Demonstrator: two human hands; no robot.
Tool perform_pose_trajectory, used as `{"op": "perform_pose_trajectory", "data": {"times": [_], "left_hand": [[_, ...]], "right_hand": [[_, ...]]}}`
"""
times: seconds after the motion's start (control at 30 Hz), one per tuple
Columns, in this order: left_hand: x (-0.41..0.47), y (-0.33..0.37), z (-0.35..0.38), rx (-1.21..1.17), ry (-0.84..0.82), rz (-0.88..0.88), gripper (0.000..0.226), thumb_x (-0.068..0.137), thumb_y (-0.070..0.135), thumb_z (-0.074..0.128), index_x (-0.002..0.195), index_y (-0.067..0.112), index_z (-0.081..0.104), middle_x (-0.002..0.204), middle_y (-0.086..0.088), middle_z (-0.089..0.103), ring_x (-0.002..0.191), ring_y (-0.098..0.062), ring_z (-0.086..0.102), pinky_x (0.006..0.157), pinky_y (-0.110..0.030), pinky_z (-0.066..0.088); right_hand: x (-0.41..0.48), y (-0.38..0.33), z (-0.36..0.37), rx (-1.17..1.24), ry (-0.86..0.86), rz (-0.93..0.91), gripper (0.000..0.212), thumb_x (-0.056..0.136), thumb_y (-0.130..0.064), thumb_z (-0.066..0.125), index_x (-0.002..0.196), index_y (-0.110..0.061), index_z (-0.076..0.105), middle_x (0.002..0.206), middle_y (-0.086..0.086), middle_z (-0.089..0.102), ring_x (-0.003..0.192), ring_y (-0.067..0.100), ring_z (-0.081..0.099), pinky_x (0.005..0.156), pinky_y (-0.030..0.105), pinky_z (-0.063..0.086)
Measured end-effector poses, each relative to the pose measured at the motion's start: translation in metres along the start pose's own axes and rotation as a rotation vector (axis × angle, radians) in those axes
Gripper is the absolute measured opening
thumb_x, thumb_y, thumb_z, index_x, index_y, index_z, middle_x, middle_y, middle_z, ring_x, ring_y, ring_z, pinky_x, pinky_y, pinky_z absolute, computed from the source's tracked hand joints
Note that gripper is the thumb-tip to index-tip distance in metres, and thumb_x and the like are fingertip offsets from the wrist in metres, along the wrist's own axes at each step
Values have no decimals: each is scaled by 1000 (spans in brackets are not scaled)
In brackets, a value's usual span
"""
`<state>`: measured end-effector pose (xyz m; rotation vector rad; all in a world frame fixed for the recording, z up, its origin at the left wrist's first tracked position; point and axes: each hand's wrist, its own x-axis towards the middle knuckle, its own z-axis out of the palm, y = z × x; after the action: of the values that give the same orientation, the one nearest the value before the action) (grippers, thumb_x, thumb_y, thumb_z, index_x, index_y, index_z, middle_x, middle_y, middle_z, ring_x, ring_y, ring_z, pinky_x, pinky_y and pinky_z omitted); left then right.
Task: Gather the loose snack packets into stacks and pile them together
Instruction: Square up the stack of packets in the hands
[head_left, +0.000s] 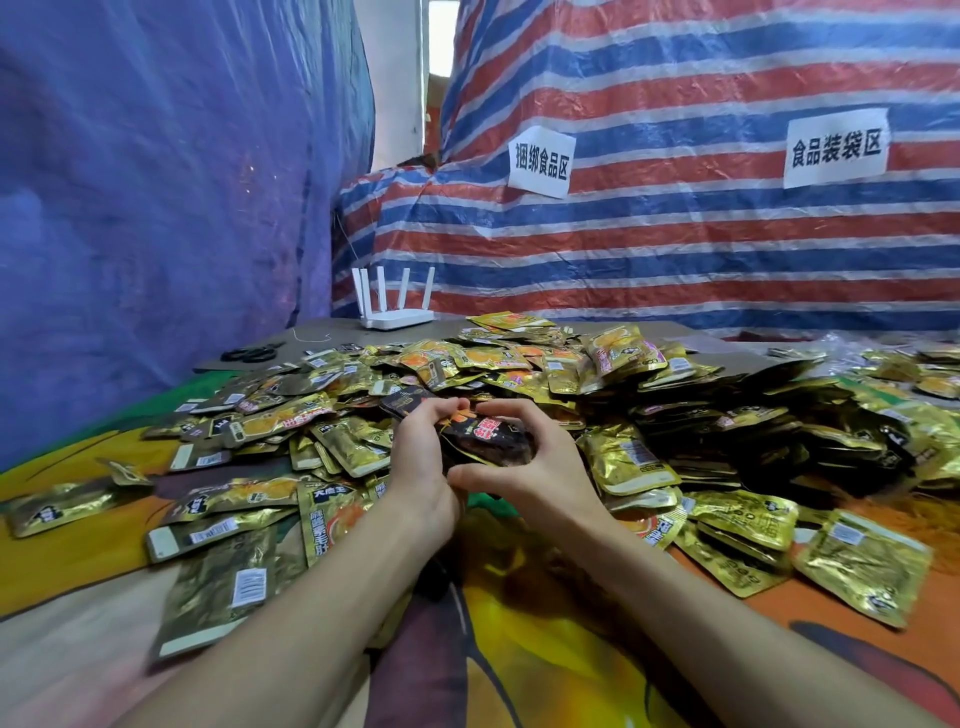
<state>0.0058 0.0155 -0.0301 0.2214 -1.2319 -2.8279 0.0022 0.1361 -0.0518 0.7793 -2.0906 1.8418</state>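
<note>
Both hands meet over the middle of the bench (545, 649), just above its near half. The left hand (421, 457) and the right hand (540, 467) hold a small stack of packets (488, 439) between them. The stack is dark, with a red label on top. The left fingers (441, 408) curl over the stack's far left end. The right fingers (511, 410) arch over its top, and the right thumb presses in from the near side. So both sets of fingers are clamped on the stack, which is lifted slightly above the packets lying below it.

Loose packets (519, 364), mostly gold foil, lie in a broad heap from the left edge to the right edge, thickest toward the far side. A few lie scattered flat near the left front corner.

A white router (397, 317) with upright antennas stands at the far edge. Black scissors (252, 353) lie near the far left corner. A striped tarp (675, 249) with two paper signs (542, 162) hangs behind the bench, and a blue sheet (156, 208) hangs along the left.
</note>
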Motion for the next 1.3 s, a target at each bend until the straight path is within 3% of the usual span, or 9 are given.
{"op": "perform_pose_trajectory", "data": {"times": [0.13, 0.23, 0.37, 0.47, 0.57, 0.7, 0.83, 1.03, 1.3], "left_hand": [[2, -2, 0, 29, 6, 19, 21, 88, 18, 60, 108, 14, 65, 116, -18, 67, 109, -39, 67, 95, -50, 54], [4, -6, 0, 85, 10, 26, 28, 87, 19, 63, 115, 15, 67, 111, -17, 70, 97, -37, 70, 85, -47, 57], [3, -10, 2, 153, -26, 7, 32, 87, 22, 65, 114, 7, 70, 114, -19, 72, 100, -36, 71, 85, -47, 57], [2, -12, 2, 235, -90, 17, 23, 89, 24, 63, 100, 6, 74, 95, -15, 74, 84, -31, 72, 68, -37, 57], [0, -12, 5, 231, -154, 42, 21, 92, 27, 62, 91, 7, 69, 82, -12, 71, 77, -28, 70, 68, -36, 58], [-1, -12, 3, 239, -185, 138, 49, 82, 47, 61, 122, 19, 63, 120, -14, 68, 111, -28, 64, 94, -44, 47], [1, -10, -1, 252, -104, 174, 40, 95, 45, 51, 122, 16, 60, 118, -13, 70, 107, -27, 67, 86, -40, 50], [1, -14, 0, 346, -120, 180, 36, 97, 39, 49, 114, 11, 64, 107, -12, 71, 91, -25, 66, 80, -38, 49], [3, -14, 1, 439, -76, 215, 26, 98, 28, 51, 104, 11, 69, 89, -4, 67, 75, -20, 62, 75, -36, 47]], "right_hand": [[2, -3, -7, -300, -37, -11, 62, 61, -35, 92, 115, -32, 62, 113, -9, 61, 99, -2, 61, 82, 12, 48], [4, -9, -14, -460, -101, -16, 68, 58, -51, 86, 116, -32, 55, 113, -11, 59, 103, 5, 61, 88, 28, 55], [6, -12, -22, -441, -221, -14, 72, 67, -45, 88, 123, -32, 43, 115, -19, 58, 106, -1, 61, 83, 10, 51], [5, -14, -22, -496, -239, -63, 75, 69, -39, 81, 132, -38, 40, 107, -12, 62, 86, -3, 65, 71, 15, 53], [3, -20, -24, -463, -174, -81, 67, 67, -33, 81, 126, -43, 51, 99, -13, 67, 77, -4, 66, 65, 17, 55], [14, -42, -56, -518, -22, -7, 59, 70, -36, 82, 124, -38, 60, 96, -13, 65, 68, 1, 64, 53, 13, 49], [43, -63, -114, -759, 181, 79, 51, 78, -38, 80, 124, -25, 61, 96, -7, 60, 70, 3, 61, 48, 14, 44], [86, -57, -188, -1058, 453, 364, 42, 86, -32, 68, 117, -9, 52, 116, 22, 59, 98, 38, 59, 84, 43, 51], [86, -13, -188, -1299, 283, 579, 53, 95, -47, 36, 122, -9, 61, 134, 25, 57, 128, 42, 49, 115, 61, 22]]}}
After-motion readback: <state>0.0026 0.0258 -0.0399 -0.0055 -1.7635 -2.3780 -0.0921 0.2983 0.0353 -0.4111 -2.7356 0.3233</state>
